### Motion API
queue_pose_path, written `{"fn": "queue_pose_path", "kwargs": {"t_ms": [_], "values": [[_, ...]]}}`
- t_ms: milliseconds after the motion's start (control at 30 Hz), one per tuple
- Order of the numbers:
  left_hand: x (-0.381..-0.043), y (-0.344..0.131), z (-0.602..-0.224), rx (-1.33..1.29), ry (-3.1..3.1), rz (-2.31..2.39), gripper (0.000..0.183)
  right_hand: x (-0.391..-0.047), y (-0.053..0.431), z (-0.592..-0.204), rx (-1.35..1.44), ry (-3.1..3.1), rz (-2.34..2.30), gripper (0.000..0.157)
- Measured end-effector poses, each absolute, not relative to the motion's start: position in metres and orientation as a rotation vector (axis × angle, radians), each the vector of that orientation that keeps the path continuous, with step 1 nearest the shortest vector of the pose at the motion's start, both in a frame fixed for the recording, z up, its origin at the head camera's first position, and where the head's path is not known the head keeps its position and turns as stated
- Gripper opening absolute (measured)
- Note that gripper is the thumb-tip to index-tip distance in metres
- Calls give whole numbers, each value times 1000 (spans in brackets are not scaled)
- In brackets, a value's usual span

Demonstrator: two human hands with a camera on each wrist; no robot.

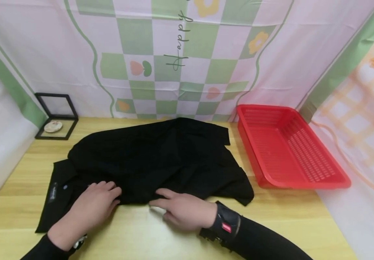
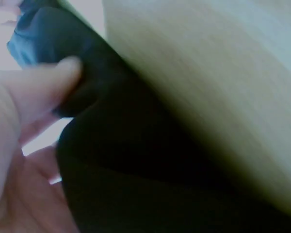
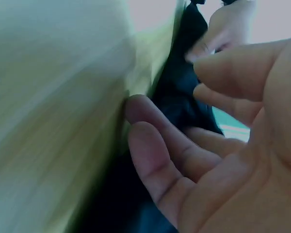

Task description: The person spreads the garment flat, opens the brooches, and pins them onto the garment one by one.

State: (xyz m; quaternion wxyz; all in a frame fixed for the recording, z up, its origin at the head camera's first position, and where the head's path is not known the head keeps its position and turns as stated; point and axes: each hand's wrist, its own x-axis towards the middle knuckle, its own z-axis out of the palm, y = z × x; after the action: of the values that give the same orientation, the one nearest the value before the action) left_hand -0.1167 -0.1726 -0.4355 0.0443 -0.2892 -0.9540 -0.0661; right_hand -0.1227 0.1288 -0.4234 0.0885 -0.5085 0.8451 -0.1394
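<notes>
A black collared shirt (image 1: 148, 155) lies spread and partly folded across the table, its collar and label toward the left. My left hand (image 1: 97, 202) is at the shirt's front edge near the collar. In the left wrist view the black cloth (image 2: 116, 131) passes between the thumb and fingers of my left hand (image 2: 34, 102). Farther right along the same edge, my right hand (image 1: 187, 211) has its fingers loosely extended, fingertips right at the cloth. The right wrist view shows the thumb of my right hand (image 3: 223, 160) apart from its fingers, nothing gripped.
A red plastic basket (image 1: 255, 159) stands to the right of the shirt. At the back left is a black-framed stand (image 1: 73, 112) with a small round item (image 1: 53, 126) on it. Patterned cloth (image 1: 167, 39) hangs behind the wooden table (image 1: 135, 234).
</notes>
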Motion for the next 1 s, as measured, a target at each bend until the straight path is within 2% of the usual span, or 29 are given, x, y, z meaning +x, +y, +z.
{"fn": "queue_pose_path", "kwargs": {"t_ms": [367,533,600,733,800,1000], "values": [[-116,-180,-421,-799,-2756,-414,2,-127,112,-407,-1301,2540,-944,42],[-114,-181,-419,-759,-2736,-513,3,-122,113,-401,-1339,2587,-1091,50],[-113,-181,-420,-726,-2781,-500,14,-120,113,-399,-1308,2580,-1151,54],[-111,-185,-426,-673,-3020,-352,56,-120,116,-396,-1222,2527,-1312,58],[-111,-189,-429,-671,-3118,-275,68,-121,117,-395,-1198,2508,-1368,58],[-113,-203,-431,-683,-3039,-237,63,-124,122,-388,-1025,2532,-1401,56]]}}
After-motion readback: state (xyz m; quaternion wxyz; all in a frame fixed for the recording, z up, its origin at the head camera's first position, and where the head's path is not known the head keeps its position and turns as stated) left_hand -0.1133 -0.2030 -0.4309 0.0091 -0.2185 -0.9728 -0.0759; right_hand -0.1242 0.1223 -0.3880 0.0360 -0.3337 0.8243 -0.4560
